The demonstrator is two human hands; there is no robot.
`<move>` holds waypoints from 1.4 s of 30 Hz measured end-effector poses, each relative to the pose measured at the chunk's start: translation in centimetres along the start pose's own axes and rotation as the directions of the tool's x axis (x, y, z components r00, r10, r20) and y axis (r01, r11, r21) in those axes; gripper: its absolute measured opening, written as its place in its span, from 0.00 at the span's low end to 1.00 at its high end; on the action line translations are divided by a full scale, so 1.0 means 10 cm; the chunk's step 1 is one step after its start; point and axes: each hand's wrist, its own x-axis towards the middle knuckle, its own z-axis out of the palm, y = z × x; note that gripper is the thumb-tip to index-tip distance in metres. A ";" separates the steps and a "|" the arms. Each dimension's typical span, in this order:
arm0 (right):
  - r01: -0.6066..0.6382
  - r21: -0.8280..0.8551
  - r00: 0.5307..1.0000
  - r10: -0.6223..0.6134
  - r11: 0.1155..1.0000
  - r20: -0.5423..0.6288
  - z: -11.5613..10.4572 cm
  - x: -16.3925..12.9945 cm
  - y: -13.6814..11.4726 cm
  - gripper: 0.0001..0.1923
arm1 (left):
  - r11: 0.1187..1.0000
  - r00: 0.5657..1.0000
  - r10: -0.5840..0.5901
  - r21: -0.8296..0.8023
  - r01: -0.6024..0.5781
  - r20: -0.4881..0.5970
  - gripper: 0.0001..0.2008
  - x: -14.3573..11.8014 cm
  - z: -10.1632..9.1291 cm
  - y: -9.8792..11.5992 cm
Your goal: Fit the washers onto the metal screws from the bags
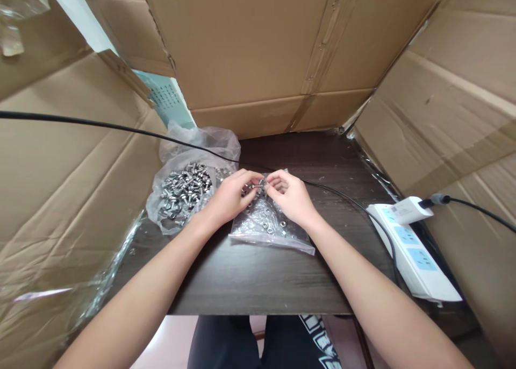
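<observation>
Between cardboard walls, on a dark table [262,283], both hands meet over a flat clear bag [268,226] of washers and nuts. The left hand [229,197] and right hand [290,197] pinch one small metal piece [259,185] between their fingertips, equally near it, just above the bag's far edge; its long axis is too small to tell. Left of them sits an open bag of screws [185,189], shiny and heaped.
</observation>
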 end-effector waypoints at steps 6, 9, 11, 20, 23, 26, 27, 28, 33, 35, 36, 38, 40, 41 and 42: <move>-0.046 0.121 0.998 0.041 0.992 0.040 0.02 0.01 0.04 0.09 | 0.998 0.998 -0.056 0.042 0.054 0.035 0.14 -0.01 -0.01 0.04; -0.056 0.169 0.997 0.046 0.984 0.060 0.01 0.01 0.05 0.11 | 0.997 0.997 -0.071 0.034 0.070 0.037 0.14 -0.01 -0.01 0.04; -0.062 0.200 0.996 0.047 0.978 0.077 0.02 0.01 0.05 0.11 | 0.997 0.997 -0.074 0.027 0.073 0.037 0.13 -0.01 -0.01 0.04; -0.071 0.242 0.995 0.053 0.968 0.082 0.02 0.01 0.04 0.12 | 0.993 0.993 -0.113 0.032 0.113 0.013 0.16 -0.02 0.01 0.04; -0.082 0.226 0.993 0.060 0.971 0.099 0.01 0.00 0.02 0.12 | 0.993 0.993 -0.117 0.025 0.117 0.010 0.16 -0.02 0.00 0.04; -0.082 0.203 0.993 0.062 0.976 0.101 0.01 -0.01 0.02 0.12 | 0.991 0.991 -0.130 0.013 0.130 0.024 0.16 -0.02 0.00 0.04; -0.078 0.195 0.993 0.059 0.978 0.100 0.01 -0.01 0.02 0.13 | 0.991 0.990 -0.135 0.015 0.134 0.028 0.16 -0.02 0.00 0.04; -0.072 0.190 0.994 0.053 0.979 0.098 0.01 -0.01 0.02 0.13 | 0.990 0.990 -0.139 0.022 0.138 0.031 0.17 -0.02 0.00 0.05; -0.045 0.195 0.995 0.026 0.980 0.100 0.02 -0.01 0.02 0.11 | 0.988 0.988 -0.151 0.050 0.149 0.038 0.17 -0.02 -0.01 0.05; -0.049 0.194 0.995 0.030 0.980 0.100 0.02 -0.01 0.01 0.11 | 0.987 0.988 -0.150 0.054 0.148 0.039 0.18 -0.02 -0.01 0.05; -0.050 0.192 0.995 0.032 0.980 0.098 0.02 -0.01 0.01 0.11 | 0.987 0.988 -0.151 0.060 0.148 0.037 0.18 -0.02 -0.01 0.06; -0.041 0.182 0.996 0.025 0.983 0.089 0.03 -0.02 -0.01 0.10 | 0.985 0.987 -0.157 0.079 0.154 0.032 0.18 -0.02 -0.01 0.07; -0.015 0.170 0.997 0.002 0.985 0.073 0.03 -0.04 -0.02 0.09 | 0.981 0.985 -0.170 0.094 0.167 0.025 0.18 -0.02 -0.02 0.08; 0.002 0.163 0.998 -0.013 0.987 0.066 0.04 -0.04 -0.03 0.08 | 0.980 0.984 -0.175 0.097 0.172 0.024 0.18 -0.02 -0.02 0.08; 0.019 0.155 0.998 -0.028 0.988 0.060 0.04 -0.05 -0.04 0.07 | 0.980 0.984 -0.178 0.097 0.175 0.023 0.19 -0.02 -0.02 0.09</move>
